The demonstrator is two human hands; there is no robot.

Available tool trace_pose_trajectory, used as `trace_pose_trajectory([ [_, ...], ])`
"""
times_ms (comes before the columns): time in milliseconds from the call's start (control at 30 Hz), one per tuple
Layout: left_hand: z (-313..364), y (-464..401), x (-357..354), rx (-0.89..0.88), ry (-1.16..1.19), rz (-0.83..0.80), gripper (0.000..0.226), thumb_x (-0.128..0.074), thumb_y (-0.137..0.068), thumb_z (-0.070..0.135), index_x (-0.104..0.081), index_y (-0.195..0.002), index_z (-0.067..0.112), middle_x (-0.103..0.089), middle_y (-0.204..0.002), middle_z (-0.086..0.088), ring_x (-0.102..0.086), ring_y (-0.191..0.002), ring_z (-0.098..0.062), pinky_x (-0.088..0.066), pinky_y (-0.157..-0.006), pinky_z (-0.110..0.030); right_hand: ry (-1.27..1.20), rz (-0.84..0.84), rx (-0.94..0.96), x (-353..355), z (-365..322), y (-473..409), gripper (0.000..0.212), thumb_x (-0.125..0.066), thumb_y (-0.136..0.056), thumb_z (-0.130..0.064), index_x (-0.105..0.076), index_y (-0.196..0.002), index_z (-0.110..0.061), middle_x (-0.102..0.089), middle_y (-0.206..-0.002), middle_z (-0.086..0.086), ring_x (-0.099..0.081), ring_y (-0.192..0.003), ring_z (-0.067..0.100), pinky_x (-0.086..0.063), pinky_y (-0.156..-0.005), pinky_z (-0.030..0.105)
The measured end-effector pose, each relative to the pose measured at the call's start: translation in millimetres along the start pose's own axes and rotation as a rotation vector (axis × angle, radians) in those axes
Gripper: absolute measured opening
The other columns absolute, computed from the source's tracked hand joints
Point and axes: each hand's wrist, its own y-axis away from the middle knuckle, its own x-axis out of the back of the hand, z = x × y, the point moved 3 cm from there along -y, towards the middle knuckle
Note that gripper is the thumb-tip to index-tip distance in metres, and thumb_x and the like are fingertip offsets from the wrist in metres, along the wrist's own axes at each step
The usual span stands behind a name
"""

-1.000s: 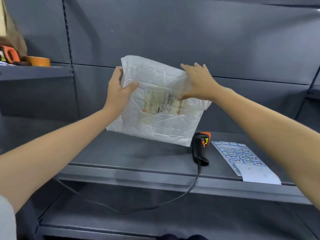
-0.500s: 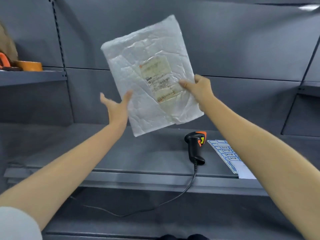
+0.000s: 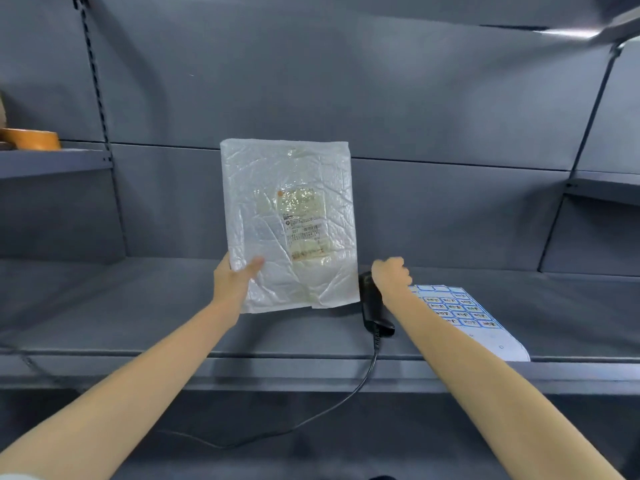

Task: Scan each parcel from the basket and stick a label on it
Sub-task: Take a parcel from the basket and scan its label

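Left hand (image 3: 232,282) grip pinches the crinkled white poly parcel (image 3: 289,223) upright above the grey metal shelf (image 3: 138,306). Right hand (image 3: 391,277) curled on the black scanner (image 3: 372,308), beside the label sheet (image 3: 467,320).

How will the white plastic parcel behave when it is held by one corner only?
The parcel, gripped by the left hand at its lower corner, stands upright, so it is probably light and fairly stiff. Its wrinkled, glossy film looks slippery and may slide when the scanner comes.

Warehouse or parcel packing station; grey metal shelving (image 3: 311,341) with slotted uprights; corded barcode scanner (image 3: 372,308); label sheet (image 3: 464,313); tape roll (image 3: 31,138) on side shelf.
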Motion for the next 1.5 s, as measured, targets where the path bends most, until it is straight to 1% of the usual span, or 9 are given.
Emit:
trace_pose_trajectory([
  [67, -9, 0, 6, 0.034, 0.000, 0.032, 0.042, -0.069, -0.088, 0.021, -0.055, -0.127, 0.017, -0.061, -0.118, -0.001, -0.056, -0.108, -0.023, -0.046, -0.094, -0.044, 0.260, -0.063, -0.032, -8, 17, 2, 0.052, -0.045, -0.095, -0.027, -0.033, -0.139, 0.000, -0.034, -0.146, 0.020, -0.032, -0.136, 0.035, -0.026, -0.110, 0.037],
  [167, -22, 4, 11, 0.042, -0.007, 0.044, 0.045, -0.067, -0.089, 0.019, -0.053, -0.131, 0.013, -0.062, -0.123, -0.005, -0.056, -0.112, -0.025, -0.044, -0.099, -0.044, 0.505, -0.224, -0.063, -18, 28, 11, 0.063, -0.058, -0.087, -0.044, -0.041, -0.138, -0.011, -0.035, -0.145, 0.015, -0.032, -0.133, 0.033, -0.029, -0.105, 0.035],
  [233, -25, 5, 15, 0.041, -0.014, 0.044, 0.045, -0.067, -0.089, 0.018, -0.053, -0.131, 0.012, -0.062, -0.123, -0.007, -0.057, -0.115, -0.026, -0.043, -0.102, -0.042, 0.521, -0.233, -0.090, -18, 30, 9, 0.058, -0.065, -0.081, -0.041, -0.049, -0.130, -0.013, -0.038, -0.140, 0.014, -0.034, -0.130, 0.032, -0.032, -0.096, 0.033],
  [433, -26, 1, 14, 0.022, -0.045, -0.002, 0.047, -0.067, -0.089, 0.019, -0.052, -0.133, 0.014, -0.061, -0.126, -0.005, -0.056, -0.116, -0.025, -0.042, -0.105, -0.043, 0.088, -0.170, 0.022, 1, 15, -4, 0.042, -0.059, -0.086, -0.031, -0.059, -0.116, -0.002, -0.058, -0.103, 0.013, -0.057, -0.105, 0.034, -0.045, -0.098, 0.039],
  [567, -29, 1, 4, 0.023, -0.036, -0.034, 0.041, -0.067, -0.088, 0.016, -0.054, -0.127, 0.015, -0.063, -0.120, -0.004, -0.059, -0.111, -0.024, -0.045, -0.100, -0.039, -0.312, -0.151, 0.080, 26, -9, 30, 0.028, -0.054, -0.089, -0.027, -0.053, -0.101, -0.002, -0.060, -0.077, 0.006, -0.062, -0.062, 0.023, -0.050, -0.063, 0.031],
  [733, -28, 8, -11, -0.002, -0.003, -0.111, 0.037, -0.067, -0.088, 0.012, -0.056, -0.123, 0.014, -0.065, -0.113, -0.003, -0.062, -0.102, -0.020, -0.049, -0.086, -0.031, -0.470, -0.230, 0.275, 30, -16, 95, 0.013, -0.056, -0.089, -0.022, -0.056, -0.096, -0.011, -0.062, -0.061, 0.003, -0.054, -0.049, 0.013, -0.047, -0.057, 0.027],
  [1067, -26, 12, -16, -0.027, 0.002, -0.122, 0.032, -0.067, -0.087, 0.009, -0.057, -0.118, 0.014, -0.065, -0.106, 0.000, -0.064, -0.095, -0.017, -0.051, -0.082, -0.030, -0.563, -0.335, 0.344, 13, -6, 134, 0.010, -0.058, -0.093, -0.021, -0.054, -0.086, -0.014, -0.055, -0.056, 0.008, -0.049, -0.050, 0.012, -0.045, -0.057, 0.024],
  [1367, -26, 12, -15, -0.021, -0.035, -0.139, 0.035, -0.067, -0.088, 0.014, -0.055, -0.121, 0.018, -0.064, -0.115, -0.001, -0.063, -0.103, -0.020, -0.052, -0.092, -0.038, -0.597, -0.331, 0.358, 9, -1, 137, 0.015, -0.057, -0.093, -0.021, -0.052, -0.082, -0.012, -0.051, -0.055, 0.010, -0.046, -0.050, 0.013, -0.043, -0.053, 0.024],
  [1500, -24, 14, -15, -0.017, -0.031, -0.142, 0.033, -0.067, -0.089, 0.016, -0.054, -0.119, 0.020, -0.063, -0.113, 0.001, -0.063, -0.098, -0.016, -0.052, -0.081, -0.028, -0.584, -0.339, 0.377, 8, 0, 137, 0.015, -0.057, -0.093, -0.019, -0.053, -0.082, -0.010, -0.051, -0.054, 0.008, -0.047, -0.049, 0.012, -0.043, -0.054, 0.026],
])
